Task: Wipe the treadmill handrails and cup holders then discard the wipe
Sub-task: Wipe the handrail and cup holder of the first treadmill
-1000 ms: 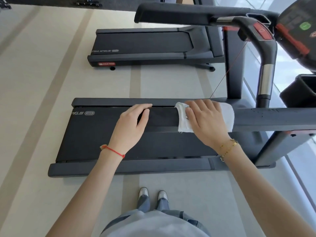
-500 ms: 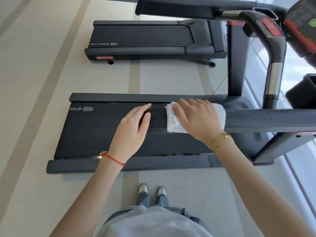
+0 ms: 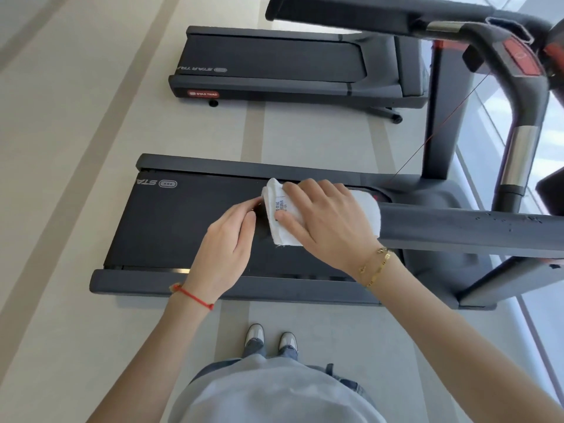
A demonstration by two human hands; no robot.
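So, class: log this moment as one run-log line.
step: wiping near handrail | right hand: pressing white wipe over rail end | left hand: at rail tip beside wipe | cup holders: not yet wiped

Far treadmill (image 3: 274,56) belt and red badge (image 3: 203,94) read "STAR TRAC".

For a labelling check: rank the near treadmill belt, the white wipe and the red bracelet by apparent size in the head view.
1. Near treadmill belt, largest by far.
2. White wipe, partly covered by the right hand.
3. Red bracelet, smallest.
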